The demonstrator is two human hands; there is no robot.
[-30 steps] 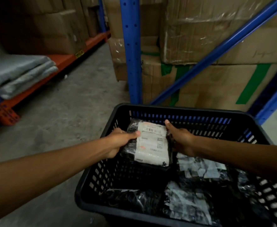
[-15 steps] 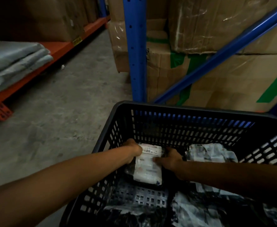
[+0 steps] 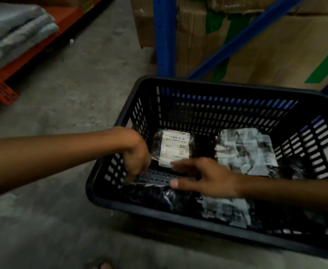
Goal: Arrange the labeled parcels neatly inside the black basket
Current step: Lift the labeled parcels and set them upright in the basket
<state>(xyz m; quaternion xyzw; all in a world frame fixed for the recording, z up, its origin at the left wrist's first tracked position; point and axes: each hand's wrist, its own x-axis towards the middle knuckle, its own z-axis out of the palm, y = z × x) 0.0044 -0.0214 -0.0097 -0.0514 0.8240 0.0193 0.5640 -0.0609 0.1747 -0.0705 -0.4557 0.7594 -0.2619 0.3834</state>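
One parcel lengthwise, barcode far-end.

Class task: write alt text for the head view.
Two bare hands, left and right, reach into a black basket on a concrete floor, beside a labeled parcel lying flat. More parcels lie around it.

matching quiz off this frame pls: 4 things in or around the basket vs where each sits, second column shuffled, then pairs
Things:
1. barcode-labeled parcel
2. crumpled-label parcel
3. folded grey cloths
4. cardboard boxes

Places:
A. on the orange shelf, far left
B. black basket, far left corner
C. behind the blue rack post
D. basket, far right side

Pairs: 1-B, 2-D, 3-A, 4-C
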